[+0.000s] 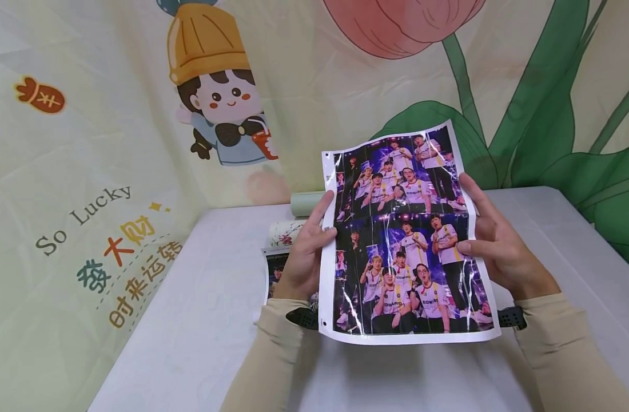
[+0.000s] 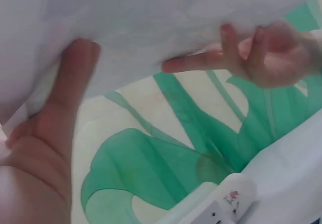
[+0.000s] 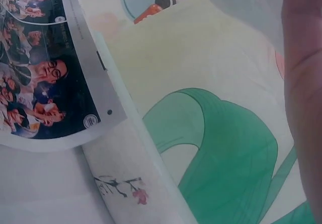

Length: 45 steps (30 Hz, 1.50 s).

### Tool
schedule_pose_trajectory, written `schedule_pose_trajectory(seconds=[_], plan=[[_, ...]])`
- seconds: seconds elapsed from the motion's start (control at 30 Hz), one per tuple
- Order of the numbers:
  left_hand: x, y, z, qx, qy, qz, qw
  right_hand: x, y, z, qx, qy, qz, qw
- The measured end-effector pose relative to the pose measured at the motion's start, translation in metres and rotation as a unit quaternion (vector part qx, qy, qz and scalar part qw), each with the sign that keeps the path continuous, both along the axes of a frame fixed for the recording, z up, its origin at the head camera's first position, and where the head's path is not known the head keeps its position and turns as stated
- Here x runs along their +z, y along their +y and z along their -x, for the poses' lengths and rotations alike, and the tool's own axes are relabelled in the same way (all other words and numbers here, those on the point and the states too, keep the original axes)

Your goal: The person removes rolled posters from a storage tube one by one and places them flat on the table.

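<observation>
Both hands hold up a glossy printed sheet (image 1: 407, 337) with a white border, its upper and lower halves carrying the same group photo. On the left edge, my left hand (image 1: 304, 252) pinches it, thumb on the front and fingers behind. My right hand (image 1: 505, 246) grips the opposite edge likewise, thumb over the picture. Vertical creases and shiny streaks cross the sheet, and its top right corner rises highest. From below, the left wrist view shows its pale back (image 2: 151, 27), with left-hand fingers (image 2: 78, 73) against it and the right hand (image 2: 276, 53) across.
A second printed sheet (image 3: 40, 73) lies beside the left forearm, partly hidden in the head view. Behind it are a white roll with a flower print (image 3: 126, 183) and a pale green roll (image 1: 306, 204). A printed cloth (image 1: 314, 103) hangs behind the white table (image 1: 191, 343).
</observation>
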State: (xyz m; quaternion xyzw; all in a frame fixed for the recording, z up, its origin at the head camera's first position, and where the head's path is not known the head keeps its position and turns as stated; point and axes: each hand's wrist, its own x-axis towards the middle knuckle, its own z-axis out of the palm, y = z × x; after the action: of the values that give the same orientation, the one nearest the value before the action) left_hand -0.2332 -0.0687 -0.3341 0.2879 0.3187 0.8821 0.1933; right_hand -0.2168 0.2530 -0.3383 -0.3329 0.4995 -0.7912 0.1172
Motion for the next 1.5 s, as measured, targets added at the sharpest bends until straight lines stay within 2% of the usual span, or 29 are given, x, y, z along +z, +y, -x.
schedule_pose_trajectory(seconds=[0.23,0.43,0.6,0.9,1.13,1.27,1.4,1.5], plan=[[0.001,0.006,-0.002,0.032,-0.007,-0.005,0.9994,-0.004,-0.011,0.002,-0.018,0.018,0.003,0.9997],[0.006,0.009,-0.005,0.067,-0.021,0.032,0.997,-0.013,-0.024,0.003,-0.023,0.001,-0.021,0.9995],[0.009,0.017,-0.009,0.064,-0.039,0.048,0.996,-0.018,-0.031,0.004,-0.024,0.002,-0.017,0.9996],[0.003,0.024,-0.014,0.025,-0.024,0.027,0.999,-0.022,-0.04,0.003,-0.02,-0.006,-0.02,0.9996],[-0.007,0.036,-0.014,0.038,-0.023,0.056,0.9974,-0.019,-0.044,-0.002,-0.037,0.005,-0.008,0.9993],[-0.013,0.04,-0.013,0.042,-0.04,0.066,0.9962,-0.014,-0.044,-0.005,-0.032,-0.005,0.01,0.9994],[-0.014,0.034,-0.009,0.043,-0.036,0.063,0.9964,-0.009,-0.04,-0.008,-0.026,-0.029,0.029,0.9988],[-0.009,0.023,-0.004,0.046,-0.019,0.05,0.9975,-0.005,-0.034,-0.009,-0.05,-0.036,0.036,0.9975]])
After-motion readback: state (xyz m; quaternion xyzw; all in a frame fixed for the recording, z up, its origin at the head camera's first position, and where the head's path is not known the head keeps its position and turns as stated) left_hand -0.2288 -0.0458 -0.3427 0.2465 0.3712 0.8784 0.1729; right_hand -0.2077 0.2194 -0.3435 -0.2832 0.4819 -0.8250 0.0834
